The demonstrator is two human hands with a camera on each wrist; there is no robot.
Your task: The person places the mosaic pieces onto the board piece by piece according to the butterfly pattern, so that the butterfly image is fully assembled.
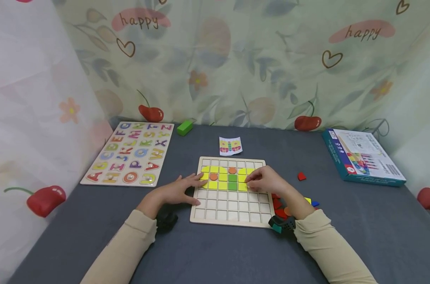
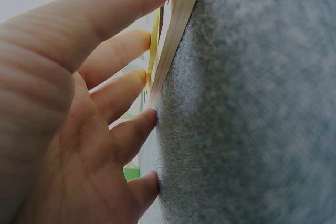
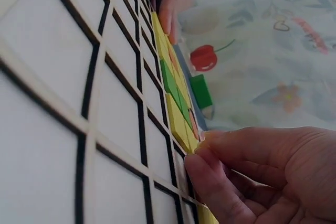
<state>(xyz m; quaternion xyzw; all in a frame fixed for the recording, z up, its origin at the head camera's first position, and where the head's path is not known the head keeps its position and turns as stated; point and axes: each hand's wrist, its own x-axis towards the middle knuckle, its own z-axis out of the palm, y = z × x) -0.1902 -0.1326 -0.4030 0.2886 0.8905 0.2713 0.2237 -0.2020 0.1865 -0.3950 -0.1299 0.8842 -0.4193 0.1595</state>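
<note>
A wooden grid board [image 1: 222,216] lies on the table with yellow square tiles [image 1: 214,169], green square tiles [image 1: 232,182] and orange round pieces [image 1: 232,170] in its upper rows. My left hand [image 1: 179,190] rests at the board's left edge with spread fingers. In the left wrist view its thumb touches the wooden rim [image 2: 178,30], and two fingertips meet a yellow tile [image 2: 153,40]. On the right side of the tiled rows, my right hand [image 1: 268,180] pinches a small tile between thumb and forefinger. The fingers mostly hide that tile; its colour I cannot tell.
Red, orange, yellow and blue pieces [image 1: 279,205] lie by the right wrist, with one red piece [image 1: 301,176] apart. Behind the board is a butterfly pattern card [image 1: 230,146]. An alphabet board [image 1: 127,156] and green block [image 1: 184,127] stand left, a box [image 1: 365,156] right.
</note>
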